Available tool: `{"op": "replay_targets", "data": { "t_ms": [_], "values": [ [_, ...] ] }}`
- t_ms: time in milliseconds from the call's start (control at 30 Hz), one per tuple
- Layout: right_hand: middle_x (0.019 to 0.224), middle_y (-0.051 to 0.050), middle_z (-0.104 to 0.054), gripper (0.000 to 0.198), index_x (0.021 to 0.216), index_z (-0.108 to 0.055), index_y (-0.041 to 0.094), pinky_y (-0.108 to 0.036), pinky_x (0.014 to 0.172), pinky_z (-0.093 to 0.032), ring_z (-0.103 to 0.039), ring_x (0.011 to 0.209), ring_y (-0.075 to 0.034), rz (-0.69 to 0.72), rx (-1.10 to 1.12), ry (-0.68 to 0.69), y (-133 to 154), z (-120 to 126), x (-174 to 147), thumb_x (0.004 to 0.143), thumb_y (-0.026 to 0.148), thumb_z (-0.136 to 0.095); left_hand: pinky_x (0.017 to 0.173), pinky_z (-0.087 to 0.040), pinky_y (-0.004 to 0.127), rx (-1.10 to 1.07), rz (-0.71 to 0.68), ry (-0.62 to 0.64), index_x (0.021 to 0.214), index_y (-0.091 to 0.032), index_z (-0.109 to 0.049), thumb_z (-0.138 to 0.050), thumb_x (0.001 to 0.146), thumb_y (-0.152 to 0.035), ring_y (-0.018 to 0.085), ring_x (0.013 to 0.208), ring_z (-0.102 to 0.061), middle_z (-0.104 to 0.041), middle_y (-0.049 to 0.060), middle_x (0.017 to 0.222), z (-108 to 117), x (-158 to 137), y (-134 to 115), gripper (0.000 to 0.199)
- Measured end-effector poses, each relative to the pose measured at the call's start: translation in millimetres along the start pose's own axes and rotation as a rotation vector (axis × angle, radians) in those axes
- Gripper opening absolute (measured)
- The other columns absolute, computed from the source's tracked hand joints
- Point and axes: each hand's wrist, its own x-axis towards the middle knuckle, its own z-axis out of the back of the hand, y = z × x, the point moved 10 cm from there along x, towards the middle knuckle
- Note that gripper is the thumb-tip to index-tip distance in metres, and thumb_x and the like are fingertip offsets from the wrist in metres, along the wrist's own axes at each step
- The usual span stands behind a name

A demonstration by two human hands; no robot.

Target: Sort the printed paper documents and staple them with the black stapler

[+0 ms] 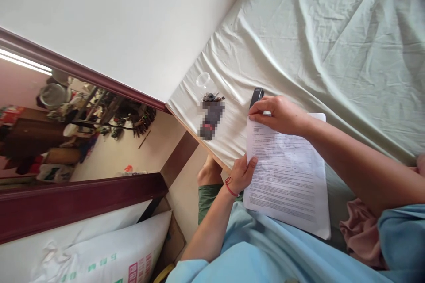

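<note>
A stack of printed sheets [285,185] lies across my lap and the edge of the cloth-covered surface. My left hand [243,173], with a red string on the wrist, grips the left edge of the sheets, thumb on top. At the upper left corner, my right hand [279,114] pinches the paper between thumb and fingers. Just beyond that hand, a black stapler [256,95] rests on the cloth, its near end hidden by the fingers.
On the pale green sheet [348,53] to the left are a clear plastic cup [203,80], a bunch of keys [212,97] and a blurred dark item [212,119]. A white wall [116,17] borders it. White sacks [109,247] stand at lower left; a pink cloth [360,230] is at right.
</note>
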Motion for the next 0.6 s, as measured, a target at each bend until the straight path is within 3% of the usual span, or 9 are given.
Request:
{"op": "replay_targets", "data": {
  "t_ms": [67,133,433,600],
  "values": [
    [0.092,-0.005,-0.079,0.019,0.095,-0.083,0.022,-0.032,0.078,-0.046,-0.068,0.081,-0.019,-0.010,0.014,-0.012,0.1,1.6,0.0,0.094,0.030,-0.067,0.083,-0.055,0.041,-0.017,-0.010,-0.004,0.122,-0.020,-0.072,-0.039,0.107,-0.068,0.030,0.092,-0.071,-0.079,0.012,0.102,0.4,-0.7,-1.4,0.060],
    [0.091,-0.005,-0.079,0.018,0.096,-0.083,0.021,-0.032,0.076,-0.046,-0.067,0.080,-0.018,-0.018,0.014,-0.002,-1.6,2.5,-0.3,0.094,0.032,-0.068,0.088,-0.055,0.043,-0.037,-0.009,-0.004,0.127,-0.020,-0.071,-0.039,0.107,-0.067,0.032,0.098,-0.072,-0.080,0.012,0.106,0.2,-1.3,-0.9,0.059],
    [0.094,-0.007,-0.078,0.031,0.086,-0.081,0.021,-0.035,0.082,-0.048,-0.069,0.087,-0.021,0.064,-0.046,0.068,-0.1,2.7,-2.1,0.101,0.033,-0.058,0.094,-0.056,0.047,-0.124,-0.011,0.041,0.120,-0.019,-0.073,-0.044,0.103,-0.072,0.032,0.097,-0.071,-0.078,0.012,0.099,-1.1,-2.6,-3.4,0.063],
    [0.093,-0.007,-0.078,0.027,0.088,-0.081,0.020,-0.035,0.084,-0.049,-0.070,0.091,-0.022,0.144,-0.071,0.059,8.7,-0.3,-3.2,0.101,0.027,-0.058,0.091,-0.055,0.044,-0.143,0.009,-0.047,0.122,-0.018,-0.071,-0.038,0.104,-0.075,0.028,0.088,-0.068,-0.077,0.012,0.097,3.8,-3.1,0.6,0.068]
  ]
}}
